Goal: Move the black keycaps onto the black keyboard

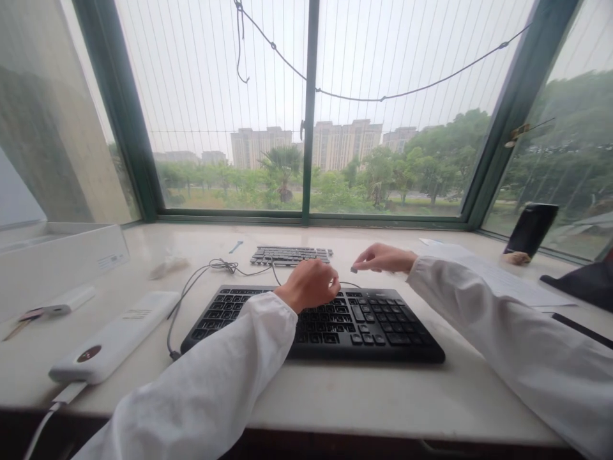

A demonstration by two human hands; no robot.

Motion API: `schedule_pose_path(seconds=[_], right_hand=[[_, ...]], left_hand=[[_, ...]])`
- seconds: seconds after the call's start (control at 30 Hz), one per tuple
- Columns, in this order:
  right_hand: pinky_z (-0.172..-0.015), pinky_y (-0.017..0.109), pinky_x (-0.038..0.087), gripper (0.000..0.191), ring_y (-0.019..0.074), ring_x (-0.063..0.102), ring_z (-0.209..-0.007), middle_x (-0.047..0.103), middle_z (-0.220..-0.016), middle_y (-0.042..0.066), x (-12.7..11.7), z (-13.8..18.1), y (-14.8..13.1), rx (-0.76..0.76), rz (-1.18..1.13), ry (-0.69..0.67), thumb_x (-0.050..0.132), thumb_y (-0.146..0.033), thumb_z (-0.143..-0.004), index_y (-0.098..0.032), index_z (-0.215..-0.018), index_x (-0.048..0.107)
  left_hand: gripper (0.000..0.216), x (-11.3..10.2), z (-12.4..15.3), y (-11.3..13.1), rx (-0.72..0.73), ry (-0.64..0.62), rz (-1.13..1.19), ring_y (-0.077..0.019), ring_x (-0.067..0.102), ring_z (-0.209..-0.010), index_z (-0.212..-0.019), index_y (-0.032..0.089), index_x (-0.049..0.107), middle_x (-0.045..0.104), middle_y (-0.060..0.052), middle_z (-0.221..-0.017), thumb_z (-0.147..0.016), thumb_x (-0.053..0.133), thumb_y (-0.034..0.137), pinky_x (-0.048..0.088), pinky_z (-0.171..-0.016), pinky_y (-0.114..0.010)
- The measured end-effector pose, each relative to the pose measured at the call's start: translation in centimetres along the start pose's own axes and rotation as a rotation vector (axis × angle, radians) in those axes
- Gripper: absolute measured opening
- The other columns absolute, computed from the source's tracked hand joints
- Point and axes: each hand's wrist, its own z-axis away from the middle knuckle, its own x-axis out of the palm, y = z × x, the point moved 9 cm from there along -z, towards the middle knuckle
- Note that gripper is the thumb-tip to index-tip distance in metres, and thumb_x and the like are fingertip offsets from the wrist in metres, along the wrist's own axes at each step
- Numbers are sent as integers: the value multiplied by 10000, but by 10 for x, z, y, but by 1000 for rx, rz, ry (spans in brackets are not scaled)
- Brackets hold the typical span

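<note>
A black keyboard lies on the white sill in front of me. Its left and middle sections show bare key sockets, while keycaps sit on the number pad at its right. My left hand hangs over the keyboard's upper middle with its fingers curled in, and whatever they hold is hidden. Beyond the keyboard's back edge, my right hand pinches a small dark keycap between thumb and fingertip. Loose keycaps are laid out in rows behind the keyboard, close to my left hand.
A grey cable loops at the left. A white power bank, a white box and a small blue tool lie on that side. At right are paper sheets and an upright phone. Windows rise behind.
</note>
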Motion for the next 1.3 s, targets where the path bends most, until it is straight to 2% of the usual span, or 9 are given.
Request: schedule_pose_path(seconds=[0.1, 0.17, 0.47, 0.7, 0.93, 1.3], right_hand=[[-502, 236, 299, 594, 87, 403, -507, 501, -504, -27, 26, 20, -7, -42, -82, -176, 658, -656, -626, -155, -928, 760], [-516, 235, 319, 593, 88, 414, -516, 509, -512, -27, 37, 23, -7, -42, -81, -224, 664, -659, -618, -157, -918, 761], [-539, 240, 337, 577, 98, 443, -544, 546, -537, -20, 33, 24, -2, 47, -24, -180, 700, -661, -554, -198, -889, 777], [-545, 239, 357, 552, 99, 458, -538, 530, -516, -23, 32, 24, -3, 16, -48, -140, 705, -639, -563, -176, -856, 776], [-553, 233, 341, 538, 93, 445, -560, 536, -549, -24, 33, 24, 1, 52, -70, -148, 707, -627, -578, -190, -885, 773], [-553, 237, 353, 499, 95, 453, -549, 548, -544, -26, 31, 25, 2, 60, -85, -64, 728, -586, -563, -191, -863, 780]], left_hand=[[302, 2, 1, 7, 39, -4, 20, -202, 649, -652, -804, 193, 746, 692, -87, -679, -837, 463, 295, 489, -646, -306], [315, 4, 2, 11, 71, -6, 33, -201, 654, -664, -810, 206, 749, 697, -82, -682, -850, 455, 313, 485, -650, -301], [291, 12, 1, 13, 91, -11, 72, -196, 676, -721, -911, 243, 749, 726, -65, -751, -854, 475, 321, 487, -709, -304], [294, 13, 2, 18, 94, -34, 69, -200, 681, -723, -964, 262, 744, 727, -63, -750, -856, 479, 329, 475, -673, -278], [299, 13, 3, 23, 128, -41, 55, -201, 686, -758, -1004, 292, 730, 735, -51, -790, -861, 468, 311, 470, -681, -279], [318, 15, 3, 25, 140, -64, 40, -191, 677, -721, -1073, 305, 708, 734, -46, -788, -875, 459, 321, 441, -642, -265]])
